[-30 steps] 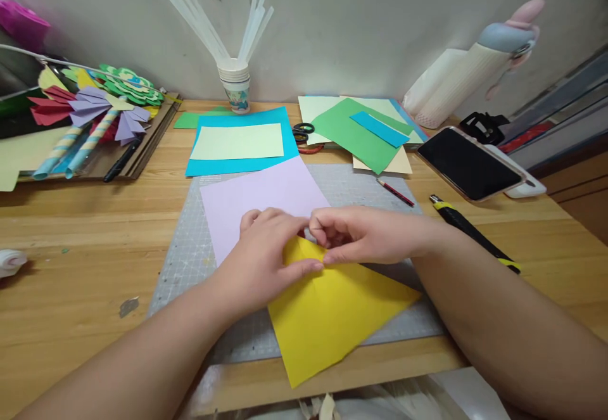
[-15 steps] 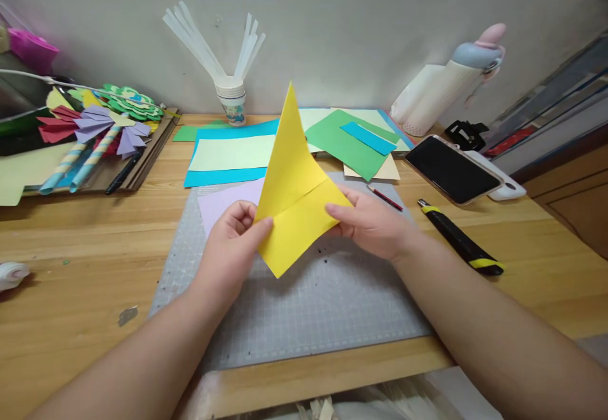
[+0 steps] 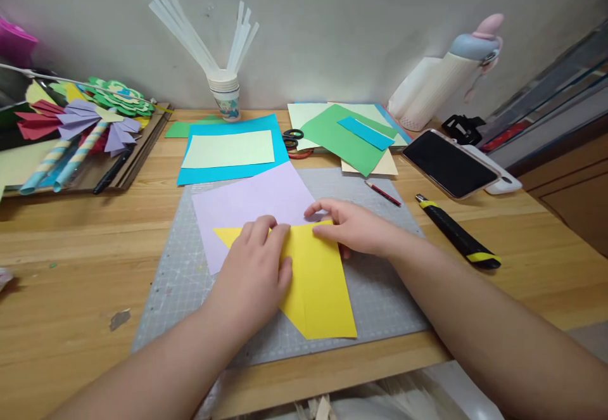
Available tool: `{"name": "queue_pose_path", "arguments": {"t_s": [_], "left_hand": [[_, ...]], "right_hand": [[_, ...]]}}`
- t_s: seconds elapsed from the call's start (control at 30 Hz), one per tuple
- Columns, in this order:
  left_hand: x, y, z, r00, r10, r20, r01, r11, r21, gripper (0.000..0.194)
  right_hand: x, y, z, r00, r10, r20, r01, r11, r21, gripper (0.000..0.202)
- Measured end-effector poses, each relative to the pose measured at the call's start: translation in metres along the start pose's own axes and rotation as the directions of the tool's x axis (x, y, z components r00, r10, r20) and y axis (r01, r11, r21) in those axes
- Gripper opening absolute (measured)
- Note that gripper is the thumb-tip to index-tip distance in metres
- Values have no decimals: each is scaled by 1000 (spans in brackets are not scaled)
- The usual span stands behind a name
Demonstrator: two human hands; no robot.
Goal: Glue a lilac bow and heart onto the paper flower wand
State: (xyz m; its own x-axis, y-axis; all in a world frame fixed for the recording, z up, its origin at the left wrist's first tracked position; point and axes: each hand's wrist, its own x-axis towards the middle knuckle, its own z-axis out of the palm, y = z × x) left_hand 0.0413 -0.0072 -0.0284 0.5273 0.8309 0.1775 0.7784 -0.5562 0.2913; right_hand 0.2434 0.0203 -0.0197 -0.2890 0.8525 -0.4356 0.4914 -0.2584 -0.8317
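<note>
A yellow sheet of paper [image 3: 325, 287] with a fold and a slanted left side lies over the grey cutting mat [image 3: 380, 306]. My left hand [image 3: 259, 268] rests on top of it, fingers bent towards the upper edge and thumb apart, pressing rather than gripping. At the upper right corner, my right hand [image 3: 349, 227] holds the paper with the thumb on top and other fingers beneath. Its index finger stretches out above the edge. Partly beneath the yellow paper is a lilac sheet [image 3: 256, 195].
Behind lie blue paper [image 3: 237, 125], green paper [image 3: 327, 132] and black-handled scissors [image 3: 292, 136]. To the right are a pencil [image 3: 382, 193], a utility knife [image 3: 458, 233], a phone [image 3: 451, 163] and a bottle [image 3: 441, 84]. Paper cups [image 3: 224, 97] stand near the wall; paper crafts [image 3: 80, 128] lie left.
The yellow paper has come down from the air onto the mat and turned. My left hand has shifted from pinching its edge to pressing on top. The scissors now show.
</note>
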Motion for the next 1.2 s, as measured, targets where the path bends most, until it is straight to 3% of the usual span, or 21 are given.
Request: {"name": "queue_pose_path", "arguments": {"t_s": [0.1, 0.5, 0.6, 0.83, 1.0, 1.2], "left_hand": [[0, -1, 4, 994, 27, 102, -34, 997, 68, 34], [2, 1, 9, 991, 43, 129, -72, 970, 230, 44], [3, 1, 8, 989, 39, 140, -71, 971, 229, 44], [-6, 7, 9, 994, -33, 106, 4, 963, 270, 45], [-11, 7, 16, 987, -12, 160, -29, 968, 249, 50], [-9, 5, 16, 970, -47, 240, -13, 970, 242, 52]], "right_hand": [[5, 6, 2, 985, -77, -152, 59, 991, -119, 23], [5, 10, 2, 962, -206, -178, 134, 927, -351, 15], [5, 10, 1, 969, -173, -177, 113, 945, -306, 15], [-15, 18, 11, 963, -33, -268, 40, 999, 17, 24], [-34, 19, 32, 906, -109, -410, 14, 973, -229, 37], [-40, 15, 39, 892, -171, -419, -13, 916, -402, 41]]}}
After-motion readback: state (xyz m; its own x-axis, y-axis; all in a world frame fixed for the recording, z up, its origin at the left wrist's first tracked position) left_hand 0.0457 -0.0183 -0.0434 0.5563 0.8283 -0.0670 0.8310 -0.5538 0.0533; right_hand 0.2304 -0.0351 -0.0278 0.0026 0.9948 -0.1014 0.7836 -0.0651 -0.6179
